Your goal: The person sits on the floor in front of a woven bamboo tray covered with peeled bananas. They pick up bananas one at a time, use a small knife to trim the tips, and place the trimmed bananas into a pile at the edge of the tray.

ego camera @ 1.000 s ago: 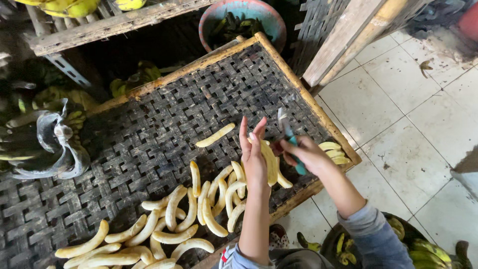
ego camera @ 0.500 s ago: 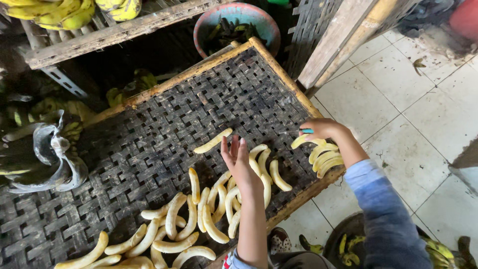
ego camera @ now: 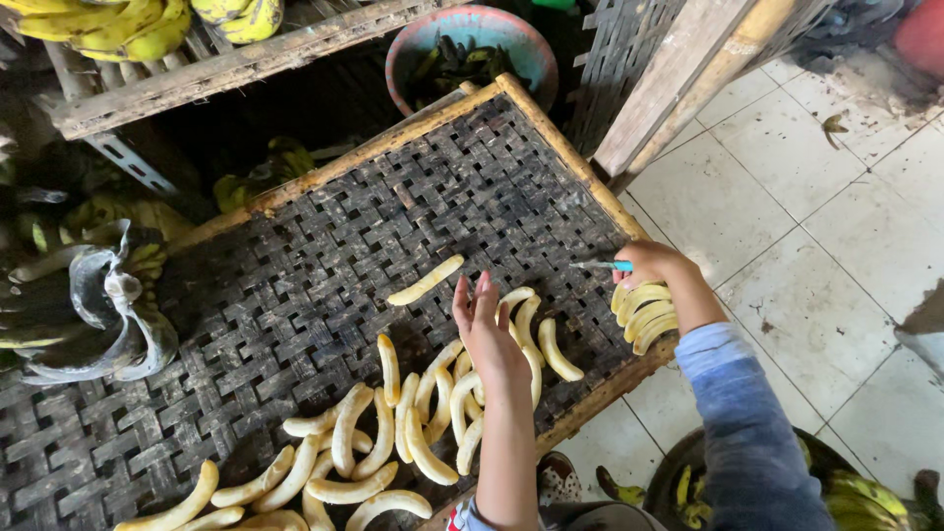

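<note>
Head view: we see our left hand [ego camera: 487, 329] hovering flat over the woven tray [ego camera: 295, 285], fingers [ego camera: 470, 295] released and stretched straight, holding nothing. Directly under the palm and wrist lies a cluster of peeled bananas [ego camera: 433, 403], pale yellow, laid side by side on the weave. Just beyond the fingertips, slightly to their left, one single peeled banana [ego camera: 425, 280] lies apart from the cluster, angled across the tray. We can't tell whether the fingertips touch anything; they look clear of the weave.

Our right hand [ego camera: 649, 264] sits at the tray's right edge, well to the right of the left fingers. Its fingers are clenched around a small knife [ego camera: 602, 265] with a teal handle, blade pointing left over the tray. Just below that fist, a row of peeled bananas [ego camera: 644, 315] lies stacked against the wooden frame [ego camera: 551, 138]. The blue sleeve [ego camera: 747, 433] runs down from the wrist to the bottom edge.

Further out from both hands: a round bowl [ego camera: 472, 49] with dark peels beyond the tray's far corner, unpeeled yellow bananas [ego camera: 108, 25] on a wooden shelf at top left, a green bunch [ego camera: 88, 295] left of the tray, tiled floor [ego camera: 816, 216] to the right.
</note>
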Tool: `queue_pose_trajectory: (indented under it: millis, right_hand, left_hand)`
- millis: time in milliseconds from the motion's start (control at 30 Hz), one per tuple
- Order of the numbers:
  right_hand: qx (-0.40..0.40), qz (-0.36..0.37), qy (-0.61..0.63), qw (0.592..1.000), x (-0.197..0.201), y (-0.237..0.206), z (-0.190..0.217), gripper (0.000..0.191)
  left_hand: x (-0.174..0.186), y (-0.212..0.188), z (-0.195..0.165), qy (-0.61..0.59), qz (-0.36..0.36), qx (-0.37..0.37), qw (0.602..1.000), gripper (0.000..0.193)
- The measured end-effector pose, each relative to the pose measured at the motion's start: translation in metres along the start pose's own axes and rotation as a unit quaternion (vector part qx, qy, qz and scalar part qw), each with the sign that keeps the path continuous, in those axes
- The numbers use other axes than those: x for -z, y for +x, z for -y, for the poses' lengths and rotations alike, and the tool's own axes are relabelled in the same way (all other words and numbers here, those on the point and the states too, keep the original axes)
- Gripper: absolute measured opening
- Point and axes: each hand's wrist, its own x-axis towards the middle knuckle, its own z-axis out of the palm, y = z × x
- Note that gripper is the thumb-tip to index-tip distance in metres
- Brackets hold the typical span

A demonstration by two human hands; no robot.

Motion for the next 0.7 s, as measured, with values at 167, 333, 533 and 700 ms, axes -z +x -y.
queue_pose_trajectory:
  millis: [167, 333, 533, 700]
  right_hand:
    - [0.083, -0.168, -0.018, 0.982, -0.019, -0.007, -0.001, 0.037]
    - [0.011, -0.225, 0.161, 0.961, -0.116, -0.022, 0.071, 0.047]
    - [0.058, -0.286, 0.070, 0.954, -0.193, -0.052, 0.102, 0.055]
    - [-0.022, -0.303, 0.068, 0.950, -0.200, -0.055, 0.117, 0.062]
  left_hand:
    - [0.003, -0.001, 0.001, -0.018, -0.013, 0.003, 1.000, 0.052]
    - [0.005, -0.002, -0.002, -0.060, -0.038, 0.008, 0.997, 0.046]
    - [0.007, 0.001, -0.005, -0.079, -0.024, 0.006, 0.997, 0.036]
    - [0.015, 0.007, 0.001, -0.065, -0.016, 0.018, 0.998, 0.033]
